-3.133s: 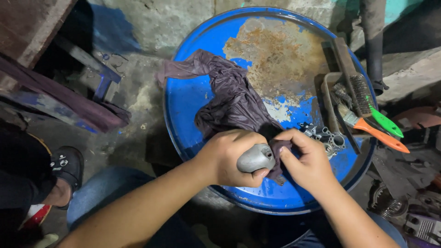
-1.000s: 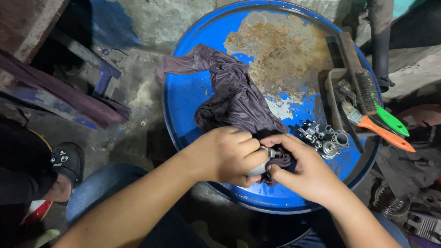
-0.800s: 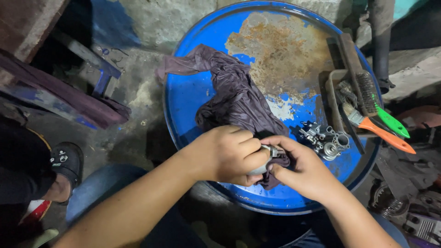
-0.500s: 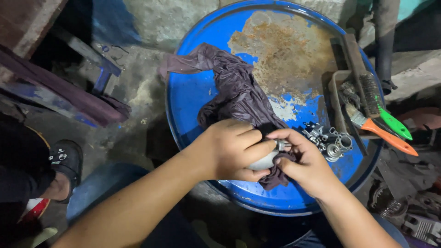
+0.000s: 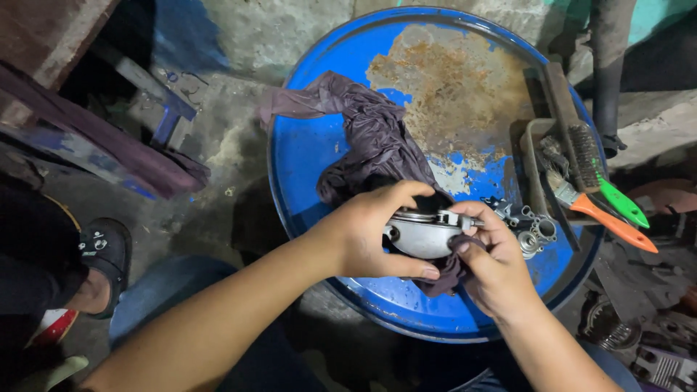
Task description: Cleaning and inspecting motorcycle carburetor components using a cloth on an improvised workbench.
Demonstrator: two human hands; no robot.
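- Left hand (image 5: 367, 236) grips a rounded grey metal part (image 5: 425, 234) just above the near edge of the blue drum lid (image 5: 312, 145).
- Right hand (image 5: 494, 265) pinches a dark purple rag (image 5: 374, 138) against that part.
- At the lid's far right, a shallow tray (image 5: 528, 163) holds brushes with orange (image 5: 613, 225) and green (image 5: 623, 205) handles.

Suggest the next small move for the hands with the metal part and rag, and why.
Probably rub the rag along the metal part's upper rim. The left hand grips the part over the blue drum lid, and the right hand presses a fold of rag against its right end, so the rim sits exposed beside it.
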